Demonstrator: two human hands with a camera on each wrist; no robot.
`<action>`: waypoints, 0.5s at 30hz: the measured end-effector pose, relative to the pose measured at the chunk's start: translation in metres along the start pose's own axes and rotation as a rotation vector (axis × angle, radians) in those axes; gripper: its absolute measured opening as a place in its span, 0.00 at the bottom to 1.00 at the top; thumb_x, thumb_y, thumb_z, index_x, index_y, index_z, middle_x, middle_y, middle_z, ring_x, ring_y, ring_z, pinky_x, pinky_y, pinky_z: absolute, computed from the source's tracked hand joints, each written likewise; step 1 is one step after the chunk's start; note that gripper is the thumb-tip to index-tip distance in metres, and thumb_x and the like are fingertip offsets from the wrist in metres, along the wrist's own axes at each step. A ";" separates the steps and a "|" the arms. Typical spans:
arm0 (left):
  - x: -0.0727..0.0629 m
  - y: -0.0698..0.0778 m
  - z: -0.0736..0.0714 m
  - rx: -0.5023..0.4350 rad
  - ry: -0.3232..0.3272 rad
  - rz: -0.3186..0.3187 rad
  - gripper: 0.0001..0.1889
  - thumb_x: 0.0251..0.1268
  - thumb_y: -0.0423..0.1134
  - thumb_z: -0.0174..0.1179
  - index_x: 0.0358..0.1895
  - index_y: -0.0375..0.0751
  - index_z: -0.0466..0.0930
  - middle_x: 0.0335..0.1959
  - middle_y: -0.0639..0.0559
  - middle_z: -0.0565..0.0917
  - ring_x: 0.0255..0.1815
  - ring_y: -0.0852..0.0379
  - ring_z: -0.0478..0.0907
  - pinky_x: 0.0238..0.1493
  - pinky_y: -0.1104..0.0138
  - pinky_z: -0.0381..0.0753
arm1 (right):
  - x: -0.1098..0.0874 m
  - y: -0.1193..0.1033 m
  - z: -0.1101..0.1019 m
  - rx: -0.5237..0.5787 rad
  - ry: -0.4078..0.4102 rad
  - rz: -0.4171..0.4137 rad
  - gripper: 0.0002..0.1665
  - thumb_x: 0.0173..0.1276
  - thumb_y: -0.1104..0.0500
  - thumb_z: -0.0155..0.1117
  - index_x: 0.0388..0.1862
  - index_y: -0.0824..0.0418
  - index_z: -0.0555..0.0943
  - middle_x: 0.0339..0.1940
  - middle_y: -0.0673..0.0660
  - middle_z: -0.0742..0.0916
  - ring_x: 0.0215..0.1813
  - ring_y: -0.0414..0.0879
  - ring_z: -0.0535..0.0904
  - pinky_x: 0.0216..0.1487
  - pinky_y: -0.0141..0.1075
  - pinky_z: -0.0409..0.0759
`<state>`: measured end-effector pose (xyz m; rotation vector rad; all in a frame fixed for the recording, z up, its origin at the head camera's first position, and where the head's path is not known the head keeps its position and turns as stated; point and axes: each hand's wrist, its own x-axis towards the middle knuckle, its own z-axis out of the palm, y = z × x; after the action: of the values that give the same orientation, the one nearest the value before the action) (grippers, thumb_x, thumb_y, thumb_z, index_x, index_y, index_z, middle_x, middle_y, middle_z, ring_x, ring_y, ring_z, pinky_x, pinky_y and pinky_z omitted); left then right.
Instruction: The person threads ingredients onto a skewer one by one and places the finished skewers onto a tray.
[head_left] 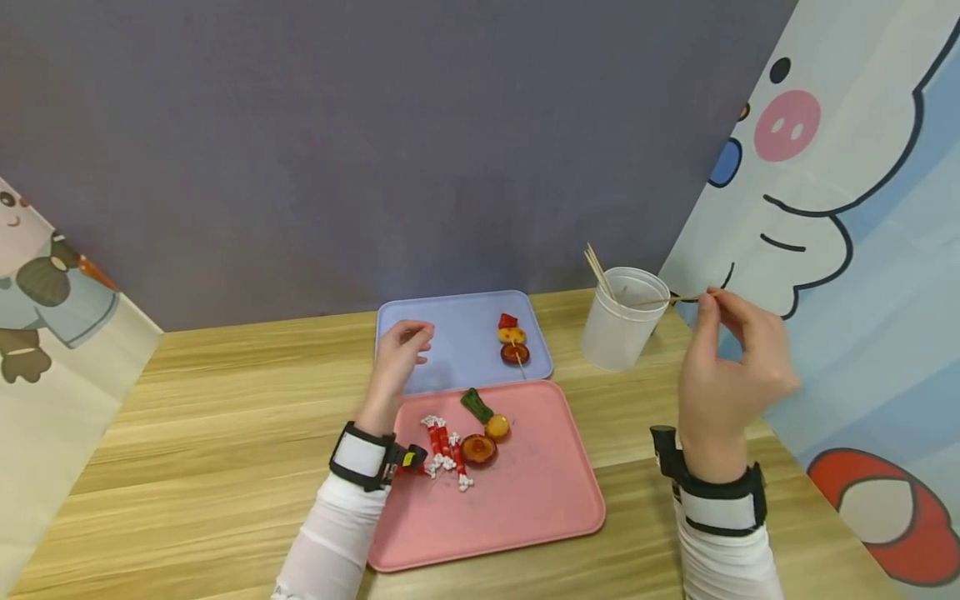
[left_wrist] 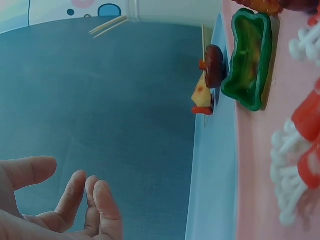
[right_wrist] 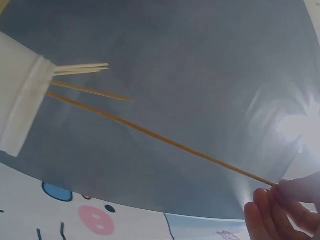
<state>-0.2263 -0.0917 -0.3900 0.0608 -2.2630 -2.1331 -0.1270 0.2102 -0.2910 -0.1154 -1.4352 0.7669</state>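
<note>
My right hand [head_left: 738,354] pinches one end of a thin wooden skewer [right_wrist: 165,140] between thumb and fingertips. The skewer's other end reaches to the mouth of a white plastic cup [head_left: 618,333], where several more skewers [right_wrist: 82,68] stick out. My left hand [head_left: 402,354] holds nothing; its fingers are loosely bent above the left part of a blue tray [head_left: 450,333]. On that tray lies a loaded skewer with a brown mushroom piece [head_left: 515,354], a yellow piece [head_left: 512,335] and a red piece [head_left: 508,320].
A pink tray [head_left: 525,508] in front holds a green pepper piece [head_left: 476,405], a round yellow piece [head_left: 497,427], a brown mushroom piece [head_left: 478,450] and several red-and-white pieces [head_left: 441,442]. A grey panel [head_left: 337,167] stands behind; a cartoon-printed wall [head_left: 885,250] rises at the right.
</note>
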 end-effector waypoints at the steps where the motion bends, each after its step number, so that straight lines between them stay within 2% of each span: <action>1: 0.000 0.000 0.001 -0.001 -0.004 -0.002 0.15 0.68 0.39 0.56 0.51 0.34 0.76 0.44 0.46 0.78 0.42 0.49 0.75 0.41 0.65 0.77 | 0.001 -0.003 -0.001 0.006 0.010 0.007 0.12 0.61 0.58 0.69 0.30 0.68 0.87 0.28 0.63 0.88 0.34 0.55 0.83 0.44 0.27 0.80; 4: -0.001 0.000 0.003 -0.004 -0.014 -0.009 0.15 0.68 0.40 0.56 0.52 0.35 0.76 0.45 0.44 0.78 0.42 0.51 0.75 0.45 0.61 0.77 | 0.003 -0.012 -0.006 0.023 0.026 0.028 0.11 0.60 0.59 0.69 0.29 0.69 0.86 0.28 0.64 0.87 0.34 0.48 0.84 0.44 0.27 0.81; 9: -0.002 0.002 0.007 -0.001 -0.025 -0.007 0.14 0.68 0.40 0.56 0.52 0.35 0.76 0.47 0.42 0.78 0.46 0.44 0.74 0.45 0.60 0.78 | 0.005 -0.021 -0.012 0.093 0.029 0.050 0.09 0.59 0.63 0.69 0.30 0.71 0.85 0.29 0.65 0.87 0.32 0.36 0.84 0.42 0.27 0.81; 11: -0.002 0.002 0.009 0.000 -0.023 0.001 0.14 0.68 0.40 0.56 0.51 0.35 0.77 0.46 0.42 0.79 0.45 0.44 0.75 0.43 0.62 0.77 | 0.004 -0.021 -0.012 0.131 0.013 0.055 0.08 0.59 0.64 0.69 0.30 0.72 0.85 0.29 0.65 0.87 0.32 0.36 0.84 0.41 0.27 0.81; 15: -0.002 0.002 0.014 -0.006 -0.023 0.025 0.13 0.66 0.38 0.58 0.49 0.36 0.78 0.43 0.45 0.80 0.42 0.51 0.75 0.42 0.64 0.76 | 0.000 -0.013 -0.008 0.173 -0.039 0.058 0.07 0.59 0.66 0.69 0.31 0.72 0.85 0.29 0.65 0.88 0.31 0.36 0.84 0.40 0.26 0.81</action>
<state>-0.2245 -0.0778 -0.3884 0.0078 -2.2569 -2.1394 -0.1145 0.2032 -0.2860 -0.0088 -1.4009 0.9421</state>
